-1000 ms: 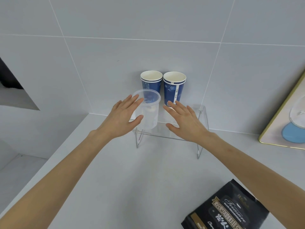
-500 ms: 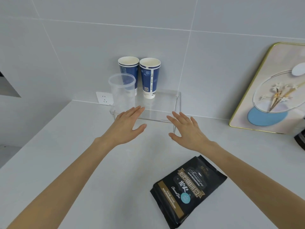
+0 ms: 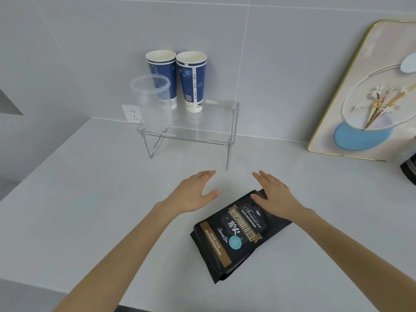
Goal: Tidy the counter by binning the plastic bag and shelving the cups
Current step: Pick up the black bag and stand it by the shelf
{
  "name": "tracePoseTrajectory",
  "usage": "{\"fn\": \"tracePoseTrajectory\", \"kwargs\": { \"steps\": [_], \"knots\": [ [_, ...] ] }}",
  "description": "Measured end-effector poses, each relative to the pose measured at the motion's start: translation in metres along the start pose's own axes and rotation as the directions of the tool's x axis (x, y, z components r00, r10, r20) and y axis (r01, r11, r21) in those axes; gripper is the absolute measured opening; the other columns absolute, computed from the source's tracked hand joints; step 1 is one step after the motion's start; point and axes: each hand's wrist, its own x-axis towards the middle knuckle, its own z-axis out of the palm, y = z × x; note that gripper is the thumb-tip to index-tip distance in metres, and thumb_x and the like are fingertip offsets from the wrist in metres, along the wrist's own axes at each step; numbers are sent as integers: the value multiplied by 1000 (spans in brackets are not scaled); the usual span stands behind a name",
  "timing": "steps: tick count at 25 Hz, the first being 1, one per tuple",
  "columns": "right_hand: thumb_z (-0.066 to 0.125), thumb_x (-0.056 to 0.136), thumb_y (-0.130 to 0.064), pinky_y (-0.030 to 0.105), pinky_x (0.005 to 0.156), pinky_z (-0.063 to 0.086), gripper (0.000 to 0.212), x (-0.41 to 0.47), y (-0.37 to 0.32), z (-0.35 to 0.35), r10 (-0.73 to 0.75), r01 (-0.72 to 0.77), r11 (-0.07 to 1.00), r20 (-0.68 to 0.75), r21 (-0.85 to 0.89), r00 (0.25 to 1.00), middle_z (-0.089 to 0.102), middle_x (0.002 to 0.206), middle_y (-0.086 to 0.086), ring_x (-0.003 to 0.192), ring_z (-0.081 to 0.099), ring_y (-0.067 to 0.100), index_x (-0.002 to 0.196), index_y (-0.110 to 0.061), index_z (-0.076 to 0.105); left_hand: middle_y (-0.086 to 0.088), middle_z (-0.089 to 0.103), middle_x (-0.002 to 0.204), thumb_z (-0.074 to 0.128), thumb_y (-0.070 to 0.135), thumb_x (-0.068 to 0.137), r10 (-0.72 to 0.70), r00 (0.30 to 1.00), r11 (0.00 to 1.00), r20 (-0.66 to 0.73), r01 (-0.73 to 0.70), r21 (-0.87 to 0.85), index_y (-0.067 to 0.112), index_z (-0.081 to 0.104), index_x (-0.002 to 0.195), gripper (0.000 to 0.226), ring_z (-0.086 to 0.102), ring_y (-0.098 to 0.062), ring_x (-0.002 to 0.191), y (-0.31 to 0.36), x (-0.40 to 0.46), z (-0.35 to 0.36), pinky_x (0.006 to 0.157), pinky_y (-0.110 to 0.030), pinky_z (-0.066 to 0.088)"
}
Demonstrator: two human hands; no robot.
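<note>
Both hands are spread flat with fingers apart and hold nothing: the left hand (image 3: 194, 194) hovers over bare counter (image 3: 90, 210), and the right hand (image 3: 273, 194) sits just over the top end of the black plastic bag (image 3: 238, 235), thumb and palm overlapping its upper corner (whether skin actually touches the bag cannot be told from this angle). The bag lies flat on the counter, tilted diagonally, printed side up with gold and white lettering and a small teal circle. Farther back, a clear shelf (image 3: 202, 129) on thin legs stands against the tiled wall (image 3: 281, 75). On it, three cups stand upright: a clear plastic cup (image 3: 153, 102) at the front left corner, and behind it two blue paper cups side by side, the left blue cup (image 3: 163, 75) partly seen through the clear one, the right blue cup (image 3: 192, 81) just beside it, rims nearly touching. A white wall socket (image 3: 131, 113) shows low on the tiles left of the shelf. A gold-framed picture (image 3: 369, 91) leans against the wall at the right, well apart from the shelf
</note>
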Motion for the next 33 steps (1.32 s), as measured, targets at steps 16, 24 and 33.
{"fn": "tracePoseTrajectory", "kwargs": {
  "steps": [16, 24, 33],
  "knots": [
    [52, 88, -34, 33, 93, 37, 50, -30, 50, 35, 328, -334, 860, 83, 385, 941, 49, 126, 17, 115, 47, 29, 129, -8, 40, -9, 56, 128, 49, 42, 86, -149, 967, 949, 205, 198, -244, 14, 42, 126, 49, 54, -19, 112, 17, 12, 74, 90, -26, 43],
    [66, 80, -13, 45, 96, 44, 31, -28, 58, 30, 455, -445, 365, 260, 818, 852, 62, 109, 21, 98, 58, 31, 108, -2, 58, -7, 60, 124, 56, 39, 83, -224, 961, 895, 160, 268, -358, 17, 44, 124, 48, 60, -19, 105, 17, 9, 78, 83, -24, 44],
    [66, 78, -8, 23, 62, 46, 16, -17, 19, -7, 334, -174, 405, 32, 898, 942, 60, 77, 3, 73, 56, 18, 73, -22, 61, -8, 62, 119, 48, 41, 87, -189, 980, 883, 66, 199, -426, 16, 44, 123, 44, 61, -19, 97, 29, 14, 50, 69, -16, 44]
  ]
}}
